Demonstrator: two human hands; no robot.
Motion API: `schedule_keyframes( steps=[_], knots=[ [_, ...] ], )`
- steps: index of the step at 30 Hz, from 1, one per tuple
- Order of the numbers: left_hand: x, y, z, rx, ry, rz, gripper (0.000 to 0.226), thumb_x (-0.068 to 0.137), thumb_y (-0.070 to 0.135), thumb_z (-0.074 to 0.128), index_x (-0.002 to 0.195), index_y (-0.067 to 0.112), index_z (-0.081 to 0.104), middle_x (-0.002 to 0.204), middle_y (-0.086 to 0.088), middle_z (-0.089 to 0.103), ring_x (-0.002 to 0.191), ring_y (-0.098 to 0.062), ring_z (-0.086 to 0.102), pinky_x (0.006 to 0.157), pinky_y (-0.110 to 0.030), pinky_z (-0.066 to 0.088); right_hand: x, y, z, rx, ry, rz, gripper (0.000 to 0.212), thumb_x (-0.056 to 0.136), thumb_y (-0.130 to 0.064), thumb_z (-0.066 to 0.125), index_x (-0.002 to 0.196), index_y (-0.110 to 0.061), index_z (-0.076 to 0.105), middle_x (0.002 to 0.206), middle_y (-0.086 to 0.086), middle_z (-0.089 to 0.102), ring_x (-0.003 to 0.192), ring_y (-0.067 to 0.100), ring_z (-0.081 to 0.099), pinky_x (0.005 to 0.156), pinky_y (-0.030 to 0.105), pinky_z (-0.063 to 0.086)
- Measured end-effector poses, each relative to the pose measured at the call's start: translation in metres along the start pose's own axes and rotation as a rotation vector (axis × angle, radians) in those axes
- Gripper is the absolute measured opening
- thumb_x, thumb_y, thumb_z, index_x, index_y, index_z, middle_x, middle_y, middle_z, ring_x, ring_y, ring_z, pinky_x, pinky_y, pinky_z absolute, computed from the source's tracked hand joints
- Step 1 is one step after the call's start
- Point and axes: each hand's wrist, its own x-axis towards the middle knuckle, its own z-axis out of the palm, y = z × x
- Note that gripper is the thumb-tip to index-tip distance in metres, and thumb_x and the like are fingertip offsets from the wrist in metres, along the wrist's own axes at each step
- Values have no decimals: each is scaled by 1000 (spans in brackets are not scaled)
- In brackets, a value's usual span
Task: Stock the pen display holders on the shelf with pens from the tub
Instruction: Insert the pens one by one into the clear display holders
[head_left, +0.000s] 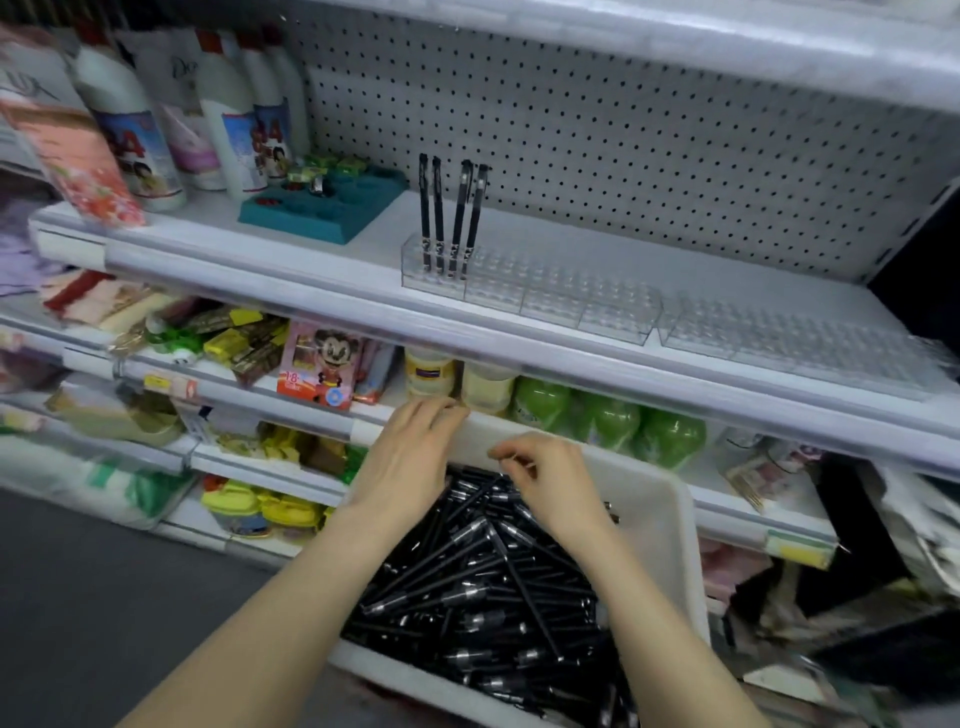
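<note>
Black pens in white tub, left hand relaxed, empty, right hand curled, hold blurred, cannot tell

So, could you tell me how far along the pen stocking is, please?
Barely started. Done: four pens stand in the leftmost holder. In hand: the left hand and right hand reach over the far end of the tub; whether either grips a pen is unclear. Left: the other holders show no pens, and the tub holds a big heap.

Black pens (white tub)
</note>
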Motion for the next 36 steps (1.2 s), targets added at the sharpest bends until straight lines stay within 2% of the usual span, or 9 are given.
schedule_keyframes(
  steps=[4, 8, 12, 15, 18, 22, 28, 32, 36],
  knots=[
    [1, 2, 0, 19, -52, -63, 71, 62, -2, 73, 130, 12, 58, 128, -6, 56, 119, -23, 44, 107, -30, 32, -4, 14, 29, -162, -190, -75, 33, 89, -3, 59, 118, -15, 69, 120, 1, 67, 113, 21, 59, 100, 32, 44],
    [-1, 7, 1, 17, -45, -89, 67, 67, -3, 70, 131, 13, 57, 129, -5, 55, 119, -25, 47, 105, -34, 39, -3, 19, 36, -347, -239, -108, 33, 87, -4, 60, 118, -14, 68, 113, 6, 62, 111, 28, 55, 89, 41, 49],
    [-2, 4, 5, -64, 1, -89, 55, 74, -3, 68, 126, 14, 61, 127, -6, 57, 117, -26, 48, 102, -40, 44, 2, 14, 16, -486, -271, -95, 22, 88, -20, 66, 109, -18, 72, 105, 5, 65, 109, 24, 52, 89, 37, 46],
    [0, 8, 1, -125, 54, -24, 28, 93, 19, 55, 118, 17, 66, 120, -2, 61, 114, -24, 51, 99, -35, 42, 4, 8, -10, -506, -214, -60, 18, 87, -24, 68, 103, -23, 74, 101, 3, 67, 104, 22, 52, 87, 33, 45],
    [7, 17, -9, -68, -72, 55, 42, 96, 45, 36, 112, 22, 69, 107, 4, 67, 104, -21, 55, 89, -36, 46, 6, -3, -42, -522, -114, -38, 17, 88, -26, 67, 104, -23, 74, 102, 1, 68, 100, 21, 52, 84, 33, 42],
    [25, 20, -18, -45, -190, 94, 26, 98, 42, 47, 112, 26, 62, 104, 4, 66, 99, -22, 58, 76, -37, 48, 13, -11, -78, -439, -104, 9, 16, 86, -27, 69, 101, -24, 75, 97, -2, 71, 94, 20, 61, 78, 30, 45],
    [61, 30, -38, -61, -60, 235, 19, 86, 27, 69, 102, 17, 67, 95, -2, 66, 91, -26, 61, 70, -38, 53, 28, -28, -83, -369, -54, -135, 14, 87, -33, 68, 96, -25, 75, 84, -1, 65, 79, 18, 55, 68, 31, 37],
    [89, 20, -57, -63, 141, 158, 56, 78, 22, 78, 130, 11, 58, 124, -8, 60, 116, -27, 54, 95, -36, 47, 50, -27, -88, -284, 3, -111, 14, 91, -29, 64, 97, -21, 73, 86, 0, 64, 83, 21, 58, 76, 35, 44],
    [120, -5, -72, -68, 210, -20, 48, 94, 21, 61, 139, 12, 48, 140, -7, 48, 129, -25, 41, 103, -39, 40, 88, -35, -102, 99, 176, -6, 19, 90, -23, 66, 109, -26, 65, 82, -2, 65, 73, 17, 61, 72, 35, 53]
  ],
)
